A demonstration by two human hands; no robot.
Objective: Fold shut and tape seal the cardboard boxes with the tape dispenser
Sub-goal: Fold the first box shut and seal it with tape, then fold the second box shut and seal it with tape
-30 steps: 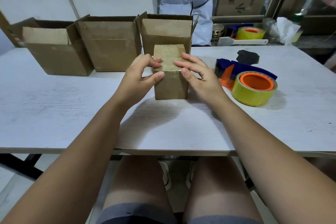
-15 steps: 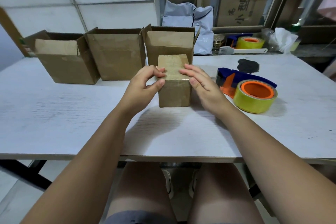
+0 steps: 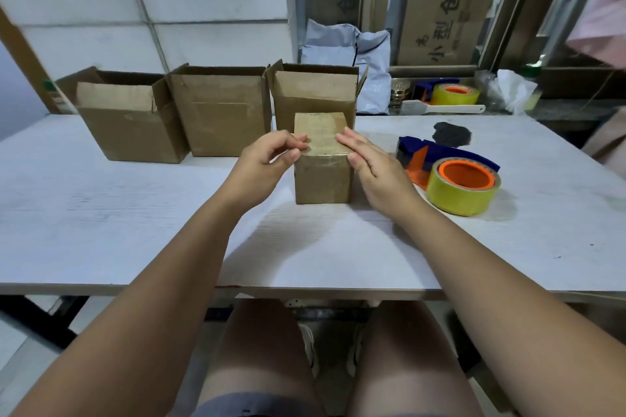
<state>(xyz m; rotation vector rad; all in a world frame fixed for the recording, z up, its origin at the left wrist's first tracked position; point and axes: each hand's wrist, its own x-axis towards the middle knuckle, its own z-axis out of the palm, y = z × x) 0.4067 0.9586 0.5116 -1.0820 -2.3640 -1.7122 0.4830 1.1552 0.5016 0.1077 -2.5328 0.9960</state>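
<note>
A small closed cardboard box (image 3: 321, 176) with clear tape across its top and down its front stands at the table's middle. My left hand (image 3: 264, 162) pinches the box's top left edge between curled fingertips and thumb. My right hand (image 3: 372, 166) lies with straight fingers against the top right edge. To the right, apart from both hands, the blue and orange tape dispenser (image 3: 423, 156) with its yellow roll (image 3: 462, 195) lies on the table. Three open boxes stand behind: left (image 3: 132, 125), middle (image 3: 220, 122), right (image 3: 315, 91).
The white table (image 3: 101, 213) runs wide, its front edge near my knees. A black lump (image 3: 452, 134) lies behind the dispenser. On the back ledge are a second tape dispenser (image 3: 447, 93), a white brush (image 3: 443, 108) and a pale plastic bag (image 3: 369, 68).
My left thumb has come off the box's front face and the hand has drawn back to the top left edge. My right fingers have slid toward the right edge. The box stays put.
</note>
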